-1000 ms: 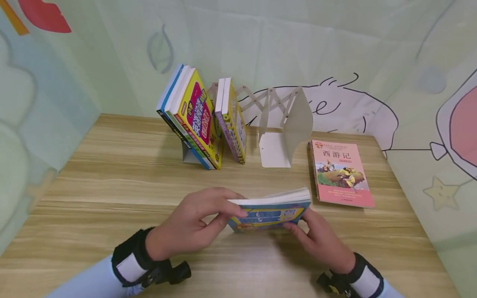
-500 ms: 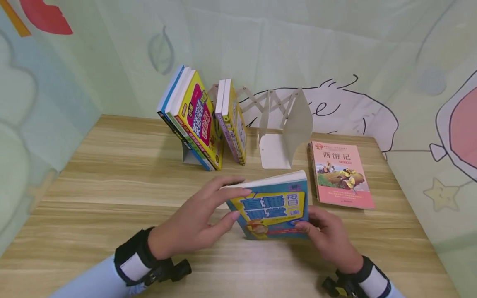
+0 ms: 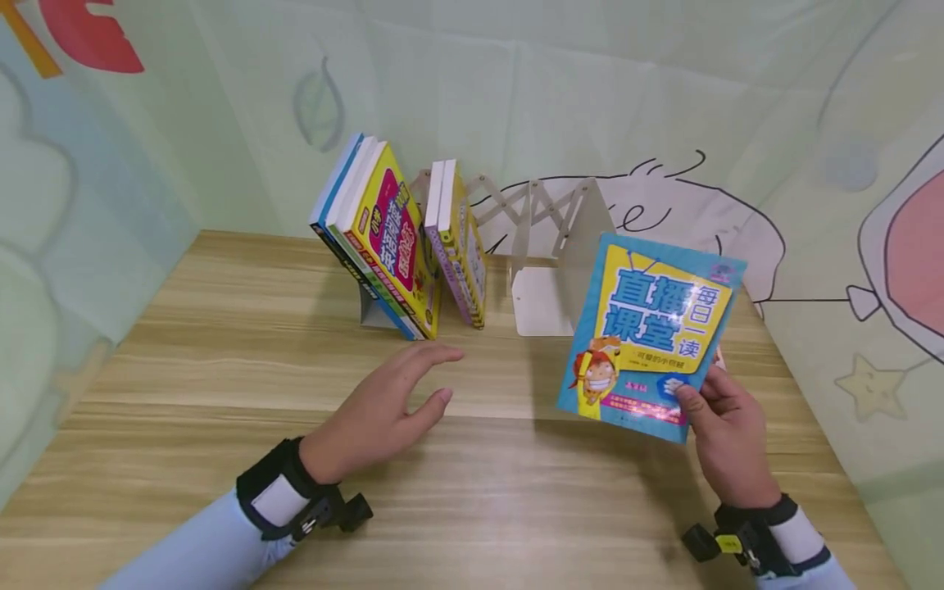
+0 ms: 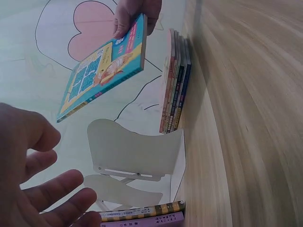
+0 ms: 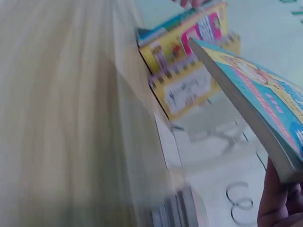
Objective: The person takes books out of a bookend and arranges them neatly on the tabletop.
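My right hand [image 3: 706, 407] pinches the lower right corner of a blue and yellow book [image 3: 649, 336], held up above the table with its cover facing me. The left wrist view shows that book [image 4: 102, 66] in the air with the right hand [image 4: 135, 12] at its edge. In the right wrist view its page edge [image 5: 255, 99] fills the right side. My left hand [image 3: 442, 375] is open just over the wooden table [image 3: 221, 369], palm turned right, holding nothing. Its spread fingers [image 4: 52, 189] show in the left wrist view.
A white expandable bookend rack [image 3: 546, 246] stands at the back. Three books [image 3: 383, 238] and two more [image 3: 457, 242] lean in its left part. A flat stack of books [image 4: 175, 85] lies right of the rack, mostly hidden in the head view. Cartoon cloth walls enclose three sides.
The book rose from the table and moved up and right in my right hand, turning its cover toward me. My left hand let go of it and stays open over the table.
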The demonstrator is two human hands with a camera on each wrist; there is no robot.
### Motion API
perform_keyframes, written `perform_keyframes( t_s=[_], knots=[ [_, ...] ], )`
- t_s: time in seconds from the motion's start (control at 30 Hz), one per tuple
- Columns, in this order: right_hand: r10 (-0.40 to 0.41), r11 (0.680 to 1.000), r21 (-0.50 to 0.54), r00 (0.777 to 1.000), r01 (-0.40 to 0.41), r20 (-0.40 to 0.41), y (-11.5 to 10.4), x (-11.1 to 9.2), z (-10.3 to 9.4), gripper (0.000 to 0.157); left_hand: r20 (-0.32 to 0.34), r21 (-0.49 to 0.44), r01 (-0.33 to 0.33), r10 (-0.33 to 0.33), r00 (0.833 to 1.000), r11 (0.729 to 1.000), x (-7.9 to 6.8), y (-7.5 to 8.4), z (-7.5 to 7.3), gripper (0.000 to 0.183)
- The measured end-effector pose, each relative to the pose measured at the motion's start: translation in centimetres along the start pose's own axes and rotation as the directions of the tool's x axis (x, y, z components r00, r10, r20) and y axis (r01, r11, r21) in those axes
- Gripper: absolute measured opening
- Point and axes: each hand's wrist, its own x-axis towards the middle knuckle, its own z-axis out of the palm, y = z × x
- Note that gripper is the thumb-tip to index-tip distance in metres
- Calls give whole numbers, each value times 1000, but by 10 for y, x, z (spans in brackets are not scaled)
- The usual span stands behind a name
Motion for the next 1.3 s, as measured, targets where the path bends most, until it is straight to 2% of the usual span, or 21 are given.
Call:
perform_keyframes(
  t_s=[0.1, 0.2, 0.37, 0.47, 0.6, 0.67, 0.9, 0.97, 1.03, 1.17, 1.23, 1.3],
  knots=[
    [80, 995, 65, 994, -75, -80, 2, 7, -14, 51, 5, 3, -3, 3, 1000, 1000, 0, -1, 1, 42],
    [162, 986, 70, 974, -153, -159, 6, 16, -24, 55, 7, 11, -4, 4, 1000, 1000, -1, -3, 2, 39],
    [272, 962, 91, 937, -258, -219, 19, 30, -38, 59, 21, 16, 7, -7, 1000, 1000, -1, -6, 5, 37],
    [315, 946, -12, 926, -325, -209, 28, 35, -43, 60, 34, 11, 13, -13, 999, 1000, -1, -7, 6, 37],
    [361, 894, -231, 922, -385, -141, 36, 42, -49, 70, 39, 20, 22, -23, 999, 1000, -3, -8, 7, 37],
    [376, 871, -300, 921, -388, -101, 37, 46, -51, 75, 37, 25, 23, -24, 999, 999, -4, -8, 7, 37],
    [415, 838, -395, 910, -378, 11, 38, 53, -61, 77, 33, 24, 3, -3, 999, 1000, -5, -10, 10, 37],
    [419, 826, -418, 908, -377, 9, 39, 54, -62, 77, 30, 26, -6, 5, 1000, 1000, -6, -11, 10, 37],
    [416, 811, -441, 909, -385, -28, 41, 54, -61, 77, 27, 36, -14, 14, 1000, 999, -6, -11, 11, 37],
    [333, 786, -517, 937, -338, -106, 41, 54, -56, 82, 11, 73, -50, 49, 999, 996, -7, -12, 12, 37],
    [262, 764, -589, 961, -264, -91, 39, 52, -53, 85, 7, 98, -66, 65, 998, 993, -8, -12, 13, 36],
    [201, 725, -665, 978, -180, -46, 36, 49, -48, 88, 6, 118, -77, 77, 997, 990, -8, -12, 14, 36]
  ],
)
